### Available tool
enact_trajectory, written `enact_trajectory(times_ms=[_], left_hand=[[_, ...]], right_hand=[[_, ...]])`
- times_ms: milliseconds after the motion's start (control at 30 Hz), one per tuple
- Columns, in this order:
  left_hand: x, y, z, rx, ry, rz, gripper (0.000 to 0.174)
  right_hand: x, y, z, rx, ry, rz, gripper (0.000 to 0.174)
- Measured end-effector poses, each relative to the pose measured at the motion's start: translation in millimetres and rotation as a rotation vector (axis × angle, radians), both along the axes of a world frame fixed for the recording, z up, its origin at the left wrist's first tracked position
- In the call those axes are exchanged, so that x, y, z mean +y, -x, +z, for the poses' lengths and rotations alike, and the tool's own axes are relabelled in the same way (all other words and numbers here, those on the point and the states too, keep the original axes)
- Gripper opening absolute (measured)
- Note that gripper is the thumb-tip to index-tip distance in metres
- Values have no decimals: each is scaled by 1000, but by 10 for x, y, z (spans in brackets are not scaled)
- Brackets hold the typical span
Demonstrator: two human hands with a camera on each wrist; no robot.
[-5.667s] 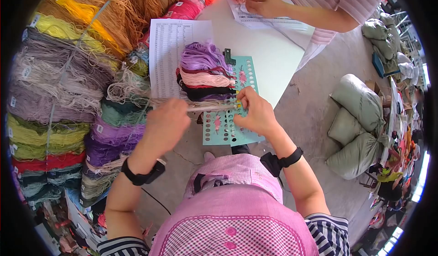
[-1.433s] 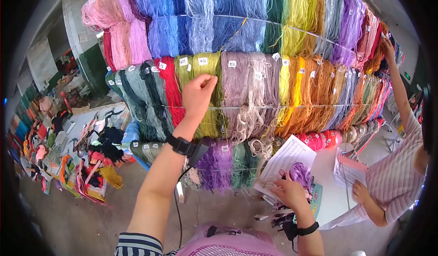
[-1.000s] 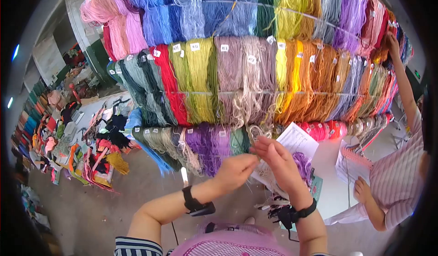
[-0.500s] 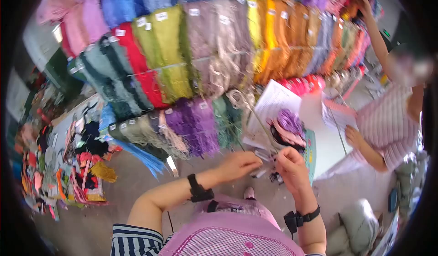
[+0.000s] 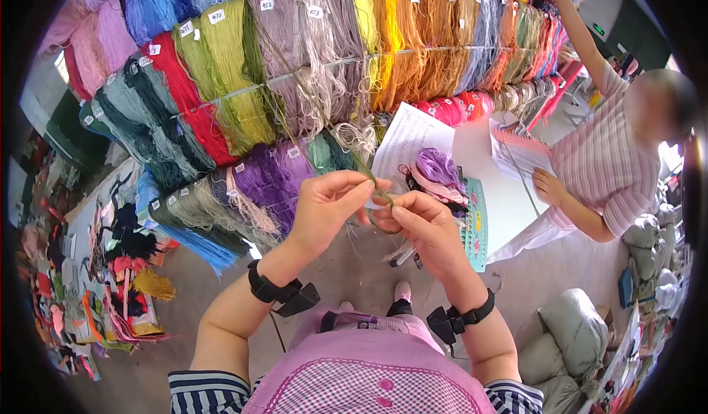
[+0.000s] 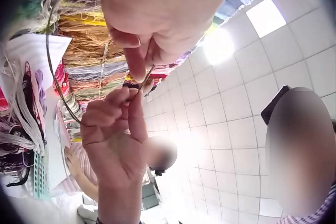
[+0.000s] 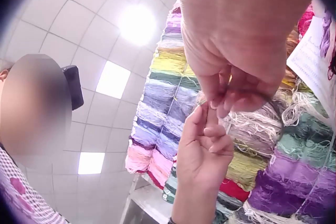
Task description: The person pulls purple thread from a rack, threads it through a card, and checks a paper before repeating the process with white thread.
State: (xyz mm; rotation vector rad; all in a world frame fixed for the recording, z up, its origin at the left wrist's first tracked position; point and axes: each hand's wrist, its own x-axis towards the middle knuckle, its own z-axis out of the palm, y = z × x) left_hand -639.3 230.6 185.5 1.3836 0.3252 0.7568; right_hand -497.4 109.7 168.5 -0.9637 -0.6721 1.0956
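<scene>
In the head view, an olive-green thread [image 5: 359, 164] runs down from the hanging skeins to both hands, with a small loop near the fingertips. My left hand [image 5: 324, 211] pinches it between thumb and fingers. Close beside it, my right hand [image 5: 434, 231] pinches the same thread. Seen from the left wrist, a short length of thread [image 6: 146, 78] spans the two sets of fingertips, and more of it curves down at the left. Right of the hands, a teal punched card [image 5: 476, 226] bears purple, pink and black thread bundles [image 5: 438, 169].
Rows of numbered skeins [image 5: 228, 52] hang on a rack ahead. A printed sheet [image 5: 413, 137] and the card lie on a white table [image 5: 509, 200]. Another person [image 5: 612, 163] stands at the right, one arm raised to the rack. Sacks [image 5: 575, 325] lie on the floor.
My left hand has come down from the olive skeins to meet my right hand, which has left the card's bundles. Both now hold the olive thread, and the head view has shifted right.
</scene>
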Motion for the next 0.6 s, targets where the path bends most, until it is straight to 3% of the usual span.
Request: enact_trajectory(times_ms=[133, 200, 433, 500, 533, 567, 600], left_hand=[[-87, -25, -5, -23, -57, 106, 17], [-107, -8, -8, -9, -56, 140, 17], [-108, 49, -81, 4, -16, 199, 17], [-112, 1, -82, -42, -57, 208, 17], [-105, -26, -46, -143, 179, 202, 17], [-100, -43, -28, -241, 415, 192, 17], [-61, -10, -76, -238, 418, 187, 17]], right_hand=[[99, -27, 149, 11, -3, 50, 16], [125, -80, 116, -136, 39, 89, 17], [173, -107, -24, -99, 88, 109, 17], [218, -60, -80, -19, -52, 31, 14], [219, -46, -59, -21, -48, 26, 14], [224, -8, 58, 216, -76, -8, 13], [223, 10, 116, 453, -105, -42, 12]])
